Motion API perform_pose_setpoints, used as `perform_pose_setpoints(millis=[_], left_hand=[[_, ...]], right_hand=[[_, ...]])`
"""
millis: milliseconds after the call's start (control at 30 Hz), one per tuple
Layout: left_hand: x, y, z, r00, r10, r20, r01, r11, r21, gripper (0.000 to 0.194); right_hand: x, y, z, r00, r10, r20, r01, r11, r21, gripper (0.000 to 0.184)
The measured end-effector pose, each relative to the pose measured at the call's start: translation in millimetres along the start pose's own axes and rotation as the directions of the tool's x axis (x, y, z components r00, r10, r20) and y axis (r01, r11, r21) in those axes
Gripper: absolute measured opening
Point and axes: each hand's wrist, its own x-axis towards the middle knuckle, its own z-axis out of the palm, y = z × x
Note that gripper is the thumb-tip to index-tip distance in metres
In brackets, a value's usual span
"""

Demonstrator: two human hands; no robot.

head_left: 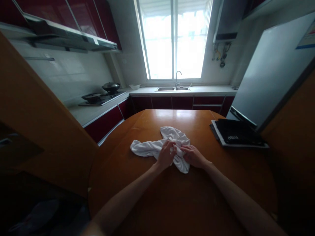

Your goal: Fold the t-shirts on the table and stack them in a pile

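Observation:
A crumpled white cloth point(150, 147) lies in the middle of a round wooden table point(172, 193). My left hand point(166, 154) rests on the cloth's middle with its fingers curled into the fabric. Just right of it, my right hand point(194, 155) pinches the cloth's near right part, fingers closed on the fabric. One end of the cloth stretches out to the left, another folds back toward the far side, and a corner hangs toward me between my hands.
A stack of folded dark clothes point(237, 132) lies at the table's right edge, beside a grey fridge point(273, 72). A counter with a stove and wok point(110, 87) runs along the left. A sink point(173, 88) sits under the window.

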Motion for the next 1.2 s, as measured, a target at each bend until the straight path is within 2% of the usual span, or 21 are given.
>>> perform_pose_setpoints(millis=[67, 133, 233, 333, 400, 467, 500, 567, 600, 700, 733, 800, 867, 967, 1033, 1100, 1200], left_hand=[[0, -9, -6.7, 0.987, -0.159, 0.014, 0.156, 0.977, 0.143, 0.020], [-9, -18, -12.6, 0.958, -0.262, 0.120, 0.214, 0.926, 0.309, 0.019], [-35, -32, -20.2, 0.916, -0.287, 0.279, 0.142, 0.884, 0.445, 0.036], [-49, -55, -32.7, 0.904, -0.243, 0.351, 0.055, 0.881, 0.469, 0.044], [-42, -74, -45.2, 0.906, -0.238, 0.350, 0.035, 0.867, 0.497, 0.045], [-26, -92, -58.7, 0.915, -0.253, 0.316, 0.058, 0.855, 0.516, 0.047], [-17, -98, -64.9, 0.923, -0.260, 0.282, 0.085, 0.856, 0.510, 0.047], [-4, -104, -74.3, 0.949, -0.250, 0.193, 0.129, 0.863, 0.488, 0.045], [-2, -103, -77.1, 0.959, -0.237, 0.156, 0.138, 0.871, 0.472, 0.043], [-14, -87, -77.3, 0.973, -0.169, 0.157, 0.098, 0.919, 0.381, 0.035], [-23, -79, -75.3, 0.972, -0.154, 0.179, 0.084, 0.933, 0.349, 0.037], [-45, -64, -70.2, 0.959, -0.162, 0.232, 0.083, 0.945, 0.315, 0.047], [-66, -52, -66.4, 0.939, -0.208, 0.274, 0.110, 0.936, 0.333, 0.052], [-86, -44, -69.1, 0.912, -0.243, 0.331, 0.124, 0.932, 0.342, 0.044], [-93, -42, -77.3, 0.899, -0.239, 0.366, 0.116, 0.938, 0.328, 0.044], [-100, -44, -88.5, 0.894, -0.238, 0.379, 0.117, 0.941, 0.317, 0.041], [-114, -47, -105.0, 0.907, -0.281, 0.314, 0.186, 0.936, 0.299, 0.034]], right_hand=[[0, -10, -4, 0.998, 0.053, 0.044, -0.049, 0.996, -0.079, 0.032], [-3, -18, -11, 0.990, 0.131, 0.047, -0.121, 0.978, -0.169, 0.024], [-16, -34, -23, 0.976, 0.209, 0.067, -0.184, 0.945, -0.272, 0.021], [-42, -62, -29, 0.966, 0.240, 0.098, -0.203, 0.935, -0.290, 0.019], [-61, -89, -30, 0.968, 0.183, 0.173, -0.147, 0.969, -0.199, 0.016], [-76, -116, -32, 0.960, -0.002, 0.281, -0.005, 1.000, 0.024, 0.011], [-80, -128, -34, 0.944, -0.114, 0.310, 0.065, 0.984, 0.164, 0.012], [-80, -142, -38, 0.928, -0.249, 0.278, 0.133, 0.916, 0.379, 0.015], [-76, -143, -39, 0.943, -0.246, 0.225, 0.130, 0.893, 0.431, 0.018], [-50, -122, -36, 0.999, -0.048, -0.010, 0.048, 0.918, 0.394, 0.026], [-38, -110, -33, 0.996, 0.022, -0.081, 0.008, 0.938, 0.347, 0.027], [-14, -84, -24, 0.987, 0.097, -0.127, -0.065, 0.968, 0.241, 0.028], [9, -60, -15, 0.986, 0.140, -0.093, -0.129, 0.985, 0.119, 0.030], [35, -36, -11, 0.970, 0.234, 0.063, -0.232, 0.972, -0.039, 0.044], [42, -26, -14, 0.949, 0.276, 0.153, -0.266, 0.960, -0.081, 0.051], [41, -21, -22, 0.937, 0.290, 0.198, -0.279, 0.957, -0.080, 0.046], [24, -21, -39, 0.925, 0.291, 0.245, -0.284, 0.957, -0.065, 0.029]])
